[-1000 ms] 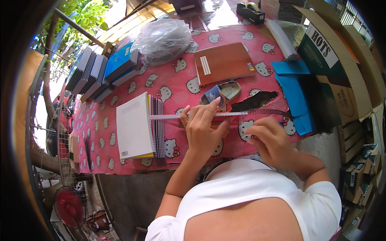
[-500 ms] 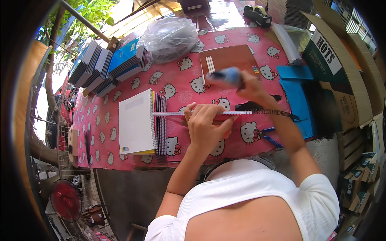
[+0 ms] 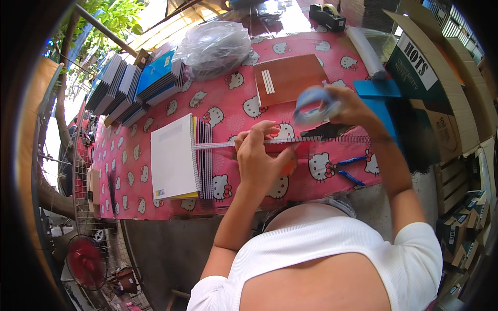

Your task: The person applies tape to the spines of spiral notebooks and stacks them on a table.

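My left hand (image 3: 255,158) is closed on a notebook (image 3: 290,140) standing edge-up, thumb on the near side and fingers on the far side. A dark spiral coil (image 3: 353,139) runs from its edge to the right, under my right forearm. My right hand (image 3: 348,106) grips a blue ring-shaped thing (image 3: 316,106) above the coil; motion blur hides its exact kind. Left of my left hand lies a pile of spiral notebooks (image 3: 174,158) with a white top sheet. Blue-handled pliers (image 3: 346,170) rest on the table to the right.
A brown notebook (image 3: 288,78) lies beyond my hands. Stacks of blue notebooks (image 3: 155,78) and a clear plastic bundle (image 3: 213,49) occupy the far left. A tape dispenser (image 3: 328,18), a plastic roll (image 3: 367,54), blue sheets (image 3: 376,89) and an open carton (image 3: 415,78) stand at right.
My right hand has moved right and slightly nearer with the blue thing, which now shows its ring shape. My left fingers have shifted a little on the notebook. The pliers show more fully.
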Demonstrator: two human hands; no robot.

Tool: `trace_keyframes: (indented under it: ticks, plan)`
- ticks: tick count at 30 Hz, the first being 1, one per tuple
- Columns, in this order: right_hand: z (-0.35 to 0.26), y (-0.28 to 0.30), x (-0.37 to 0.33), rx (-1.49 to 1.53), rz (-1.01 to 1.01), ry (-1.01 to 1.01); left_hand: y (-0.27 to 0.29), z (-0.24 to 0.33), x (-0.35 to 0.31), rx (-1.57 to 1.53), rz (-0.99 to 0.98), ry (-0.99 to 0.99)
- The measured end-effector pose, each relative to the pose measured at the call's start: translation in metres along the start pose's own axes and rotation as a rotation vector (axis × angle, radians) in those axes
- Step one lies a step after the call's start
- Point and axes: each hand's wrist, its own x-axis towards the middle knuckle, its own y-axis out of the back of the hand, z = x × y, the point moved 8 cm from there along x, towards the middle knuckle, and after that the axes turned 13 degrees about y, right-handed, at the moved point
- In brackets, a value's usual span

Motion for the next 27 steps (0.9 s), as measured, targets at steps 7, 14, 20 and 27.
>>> trace_keyframes:
  ticks: [7,14,20,27]
  plan:
    - [-0.014,-0.026,0.017,0.583,-0.002,-0.035,0.021,-0.008,0.005,0.319,0.091,-0.101]
    - [-0.024,-0.047,0.041,0.497,-0.089,-0.075,0.044,-0.034,0.012,0.378,0.189,0.047]
    - [-0.018,-0.055,0.059,0.231,-0.120,0.005,0.052,-0.051,0.013,0.257,0.193,0.039]
    - [0.001,-0.077,0.068,0.403,-0.163,-0.077,0.060,-0.048,0.014,0.197,0.188,0.014]
